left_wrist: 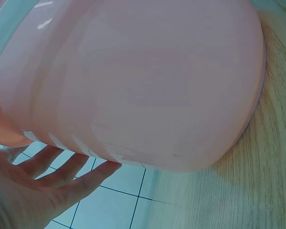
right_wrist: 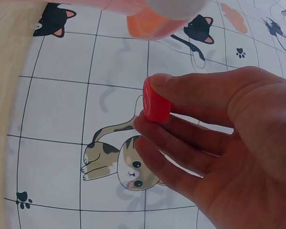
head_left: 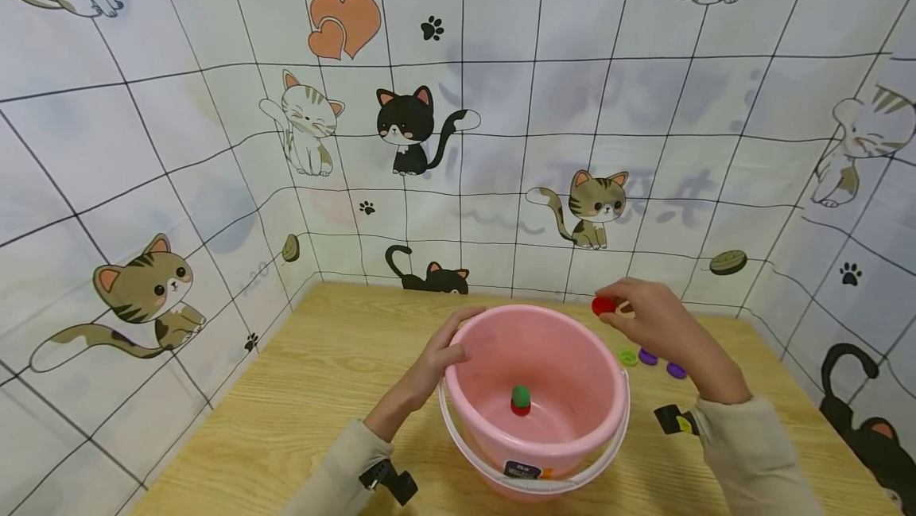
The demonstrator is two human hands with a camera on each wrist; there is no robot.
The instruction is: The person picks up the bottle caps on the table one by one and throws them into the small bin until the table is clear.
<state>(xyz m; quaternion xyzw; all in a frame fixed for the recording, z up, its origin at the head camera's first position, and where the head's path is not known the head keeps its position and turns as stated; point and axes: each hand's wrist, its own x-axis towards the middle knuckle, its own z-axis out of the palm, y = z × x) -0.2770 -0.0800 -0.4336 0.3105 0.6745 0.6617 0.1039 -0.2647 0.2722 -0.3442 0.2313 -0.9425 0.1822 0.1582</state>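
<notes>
A pink bucket [head_left: 494,420] with a white handle stands on the wooden table. My left hand [head_left: 432,361] holds its left rim, thumb over the edge; in the left wrist view the fingers [left_wrist: 69,169] lie along the bucket's outer wall [left_wrist: 148,86]. On the bucket's floor, a green cap [head_left: 521,397] sits against a red cap [head_left: 520,411]. Beyond the bucket's right rim, my right hand [head_left: 654,325] pinches a red bottle cap [head_left: 603,306] between thumb and fingertips. The right wrist view shows this red cap [right_wrist: 156,100] edge-on, raised in front of the wall.
Right of the bucket lie a light green cap [head_left: 628,358] and two purple caps [head_left: 647,357] on the table [head_left: 343,341]. The bucket's white handle [head_left: 551,486] hangs down at the front. A cat-print tiled sheet [head_left: 494,102] stands behind and along both sides.
</notes>
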